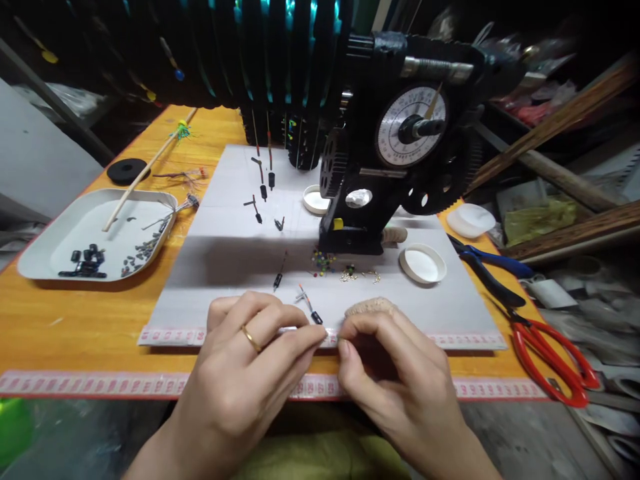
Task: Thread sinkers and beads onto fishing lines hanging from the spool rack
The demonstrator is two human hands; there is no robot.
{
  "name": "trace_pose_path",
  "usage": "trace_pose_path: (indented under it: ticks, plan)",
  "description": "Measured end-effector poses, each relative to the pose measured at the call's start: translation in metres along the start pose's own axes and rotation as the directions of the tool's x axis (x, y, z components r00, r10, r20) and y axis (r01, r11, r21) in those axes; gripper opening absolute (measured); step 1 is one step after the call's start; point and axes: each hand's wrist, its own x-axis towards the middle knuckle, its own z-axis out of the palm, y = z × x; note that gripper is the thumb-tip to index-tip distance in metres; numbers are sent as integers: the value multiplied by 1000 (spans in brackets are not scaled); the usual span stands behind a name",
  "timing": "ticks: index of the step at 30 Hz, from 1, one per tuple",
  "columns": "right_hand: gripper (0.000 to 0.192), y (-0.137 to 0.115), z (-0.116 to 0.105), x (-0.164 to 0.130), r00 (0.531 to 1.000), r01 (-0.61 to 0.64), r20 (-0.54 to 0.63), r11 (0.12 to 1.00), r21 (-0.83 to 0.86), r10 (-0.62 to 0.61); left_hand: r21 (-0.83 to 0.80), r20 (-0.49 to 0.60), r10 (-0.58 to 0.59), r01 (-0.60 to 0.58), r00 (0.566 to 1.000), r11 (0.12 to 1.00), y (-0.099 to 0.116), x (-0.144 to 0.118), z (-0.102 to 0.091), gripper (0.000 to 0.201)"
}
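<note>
A thin wire piece with a black sleeve (311,308) lies on the white board (225,253) near its front edge, just behind the fingertips. The left hand (245,373) is nearly closed, thumb and fingers pinched together toward the right hand (395,367), which is pinched the same way. What sits between the fingertips is too small to tell. Red scissors (550,353) lie well to the right, a white tray (60,233) to the left
</note>
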Motion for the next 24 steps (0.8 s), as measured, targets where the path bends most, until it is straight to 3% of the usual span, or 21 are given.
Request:
trace_pose_path:
  ticks: [3,10,17,24]
  plan:
    - [13,0,4,0,998,62,-17,994,-89,-64,33,23,23,-24,999,999,-2,-2,-4,17]
    - [11,0,10,3,982,182,-14,963,-199,-189,68,173,-116,106,978,992,-4,0,-9,11]
    - [14,-3,7,7,983,182,8,979,-92,-182,77,245,-159,145,956,986,-10,7,-11,11]
    - [13,-5,17,6,986,163,-8,973,-162,-166,76,246,-155,140,957,987,-16,5,-21,12]
